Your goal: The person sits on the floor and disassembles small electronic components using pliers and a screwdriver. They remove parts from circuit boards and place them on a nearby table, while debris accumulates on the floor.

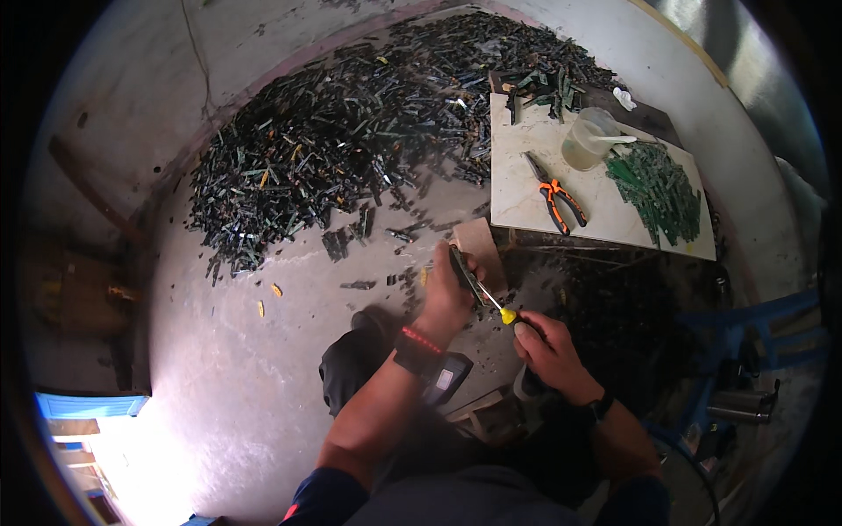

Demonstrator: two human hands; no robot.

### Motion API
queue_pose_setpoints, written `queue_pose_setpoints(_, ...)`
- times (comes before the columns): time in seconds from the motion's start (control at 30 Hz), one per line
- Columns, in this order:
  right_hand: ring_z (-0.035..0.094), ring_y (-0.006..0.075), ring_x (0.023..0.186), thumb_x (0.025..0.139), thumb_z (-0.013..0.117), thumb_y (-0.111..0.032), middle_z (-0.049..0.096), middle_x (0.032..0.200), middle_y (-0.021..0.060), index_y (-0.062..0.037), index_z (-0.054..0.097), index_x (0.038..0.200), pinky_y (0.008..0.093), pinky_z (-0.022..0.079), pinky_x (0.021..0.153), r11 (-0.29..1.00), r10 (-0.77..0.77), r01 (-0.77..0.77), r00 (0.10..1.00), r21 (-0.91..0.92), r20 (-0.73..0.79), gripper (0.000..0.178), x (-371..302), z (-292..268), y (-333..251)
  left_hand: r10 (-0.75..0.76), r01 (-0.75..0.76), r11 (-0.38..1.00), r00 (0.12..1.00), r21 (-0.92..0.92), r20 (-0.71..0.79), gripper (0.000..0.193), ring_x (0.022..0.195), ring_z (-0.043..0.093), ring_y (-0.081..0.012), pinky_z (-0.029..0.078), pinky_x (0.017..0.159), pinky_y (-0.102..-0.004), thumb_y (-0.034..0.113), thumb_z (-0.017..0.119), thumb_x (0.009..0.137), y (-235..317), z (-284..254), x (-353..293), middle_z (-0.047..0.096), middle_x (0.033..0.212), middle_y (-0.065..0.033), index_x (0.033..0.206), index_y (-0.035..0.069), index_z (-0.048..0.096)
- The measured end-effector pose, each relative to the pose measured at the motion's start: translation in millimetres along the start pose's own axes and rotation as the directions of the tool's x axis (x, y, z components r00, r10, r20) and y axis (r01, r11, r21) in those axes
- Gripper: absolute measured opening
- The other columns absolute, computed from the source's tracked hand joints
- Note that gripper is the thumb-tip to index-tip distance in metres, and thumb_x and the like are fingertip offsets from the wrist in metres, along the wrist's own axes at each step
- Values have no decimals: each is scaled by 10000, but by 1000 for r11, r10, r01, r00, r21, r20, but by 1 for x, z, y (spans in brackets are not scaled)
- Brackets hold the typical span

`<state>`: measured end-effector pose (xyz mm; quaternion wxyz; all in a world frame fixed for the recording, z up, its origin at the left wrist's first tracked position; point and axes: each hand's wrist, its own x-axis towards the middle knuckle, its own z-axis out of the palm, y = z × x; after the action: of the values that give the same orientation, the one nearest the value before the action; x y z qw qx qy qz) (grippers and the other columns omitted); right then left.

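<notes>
My left hand is closed round a dark narrow strip-shaped part and holds it tilted over a tan block. In my right hand is a screwdriver with a yellow-and-black handle. Its metal shaft points up and left, and the tip meets the part or lies very close to it. My left fingertips are partly hidden behind the part. Beyond my hands, orange-and-black pliers lie with jaws pointing away on a pale board.
A clear plastic tub with a white-handled tool stands on the board, beside a heap of green strips. Dark strips form a large pile across the floor. At right are a blue chair and a metal flask.
</notes>
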<state>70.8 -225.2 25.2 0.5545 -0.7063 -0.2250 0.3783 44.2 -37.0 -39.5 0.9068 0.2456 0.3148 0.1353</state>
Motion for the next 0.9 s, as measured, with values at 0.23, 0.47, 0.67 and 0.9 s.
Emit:
queue_pose_setpoints(0.23,394,59,474,955,463,-187,473,601,-3,-20,552,1059,226,332,428,870,239,-235,970,434,48,217,1,5,-4,33,-33,999,995,-4,96,481,569,534,-191,362,406,-291,536,371,954,-1,3,-7,523,696,-60,815,90,485)
queue_pose_setpoints(0.47,392,49,471,954,477,-162,476,624,-9,-15,547,1068,224,341,428,911,239,-240,970,335,44,199,4,7,-7,-4,4,999,1000,45,7,503,565,532,-184,355,405,-276,558,357,950,2,6,-3,529,696,-58,816,91,491)
queue_pose_setpoints(0.67,509,101,564,916,532,-108,554,684,59,36,548,1117,256,433,522,995,-84,79,992,-60,-93,248,12,10,16,-4,-18,979,994,202,107,588,455,452,-173,371,423,-267,616,301,936,3,9,-6,576,705,-102,822,80,514)
queue_pose_setpoints(0.9,633,367,774,836,603,-93,628,896,224,37,538,1178,377,517,682,743,-539,367,823,-559,-177,372,12,12,27,-191,180,981,958,69,216,619,472,425,-170,403,475,-305,613,248,945,11,11,-12,598,752,-107,831,80,541)
